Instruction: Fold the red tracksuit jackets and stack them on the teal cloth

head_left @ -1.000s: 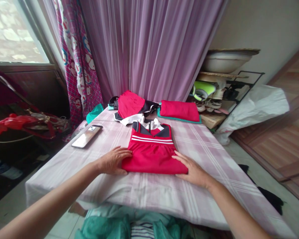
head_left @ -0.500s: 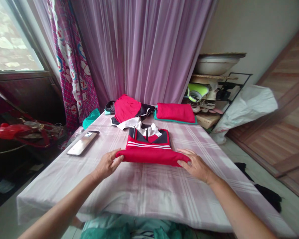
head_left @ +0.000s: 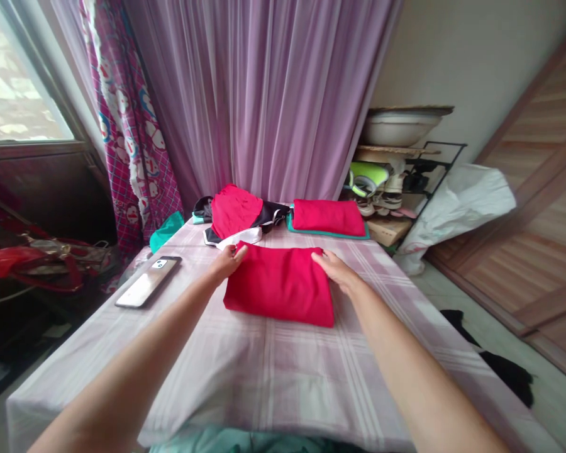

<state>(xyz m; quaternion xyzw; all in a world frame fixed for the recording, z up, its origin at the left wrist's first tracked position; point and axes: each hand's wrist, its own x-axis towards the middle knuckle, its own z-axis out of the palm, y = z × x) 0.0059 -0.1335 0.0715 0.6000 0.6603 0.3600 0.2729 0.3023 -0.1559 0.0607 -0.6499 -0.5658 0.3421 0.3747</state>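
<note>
A red jacket (head_left: 279, 286), folded into a flat rectangle, lies on the checked tablecloth (head_left: 264, 371) in front of me. My left hand (head_left: 229, 259) pinches its far left corner between thumb and fingers. At the far right corner my right hand (head_left: 334, 267) grips the cloth the same way. The jacket's collar and white stripes are hidden under the red layer. Just behind it is a loose heap of red, black and white clothing (head_left: 236, 211).
Back right on the table sits a folded red garment (head_left: 329, 217) over a green one. A phone (head_left: 149, 282) lies at the left. Purple curtains (head_left: 264, 94) hang behind the table. To the right stand a rack with shoes (head_left: 390, 195) and a white sack (head_left: 466, 201).
Both hands have moved away from me, carrying the jacket's lower edge up over its collar and stripes. The front now shows plain red. The view has shifted slightly.
</note>
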